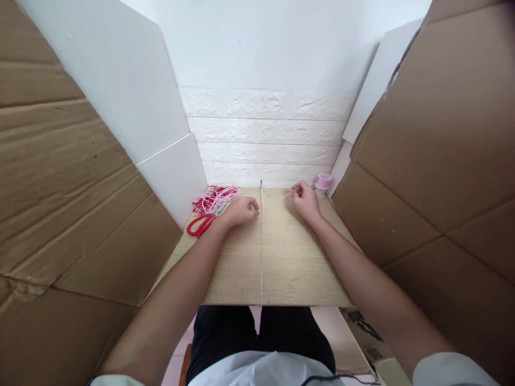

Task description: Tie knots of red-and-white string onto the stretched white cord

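Note:
A pale cord (pixel 262 257) runs straight from a small hook (pixel 261 183) at the table's far edge down to the near edge. Left of it, my left hand (pixel 242 210) is closed, its thumb and fingers pinching the end of a thin thread by the cord. My right hand (pixel 306 202), on the other side, has its fingertips pressed together on the same thin thread (pixel 278 200). The thread stretches from there to the cord, with a small loose curve beside the left fingertips. How it passes around the cord is too fine to make out.
Red-handled scissors (pixel 201 224) lie left of my left hand, against a heap of red and white braided cords (pixel 217 199). Stacked pink and clear spools (pixel 323 182) stand at the back right. Cardboard walls (pixel 426 161) flank the wooden table (pixel 306 273); a white brick-patterned wall (pixel 257 131) closes the back.

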`<control>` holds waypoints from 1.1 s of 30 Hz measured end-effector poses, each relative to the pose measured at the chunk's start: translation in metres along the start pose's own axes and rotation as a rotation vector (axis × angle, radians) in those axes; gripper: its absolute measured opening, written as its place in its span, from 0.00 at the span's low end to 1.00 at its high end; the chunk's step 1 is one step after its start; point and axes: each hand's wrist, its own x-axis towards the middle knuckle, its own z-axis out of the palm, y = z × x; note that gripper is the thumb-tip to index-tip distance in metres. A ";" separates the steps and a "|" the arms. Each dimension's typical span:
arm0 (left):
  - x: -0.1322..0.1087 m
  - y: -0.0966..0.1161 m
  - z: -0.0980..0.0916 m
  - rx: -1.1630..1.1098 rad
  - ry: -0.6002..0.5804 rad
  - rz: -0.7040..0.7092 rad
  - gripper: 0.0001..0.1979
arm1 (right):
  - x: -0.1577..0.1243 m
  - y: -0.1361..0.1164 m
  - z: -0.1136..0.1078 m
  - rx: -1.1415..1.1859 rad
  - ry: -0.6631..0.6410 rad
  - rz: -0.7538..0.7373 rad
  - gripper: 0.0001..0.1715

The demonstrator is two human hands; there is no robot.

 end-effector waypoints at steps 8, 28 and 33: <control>0.000 0.002 -0.001 0.013 -0.013 -0.002 0.11 | -0.013 -0.025 0.007 0.350 -0.347 -0.114 0.10; 0.000 0.001 -0.002 0.016 -0.006 0.000 0.12 | -0.038 -0.045 0.015 0.008 -0.653 -0.330 0.16; 0.000 0.001 -0.002 0.009 -0.013 -0.009 0.11 | -0.031 -0.037 0.015 -0.111 -0.513 -0.260 0.16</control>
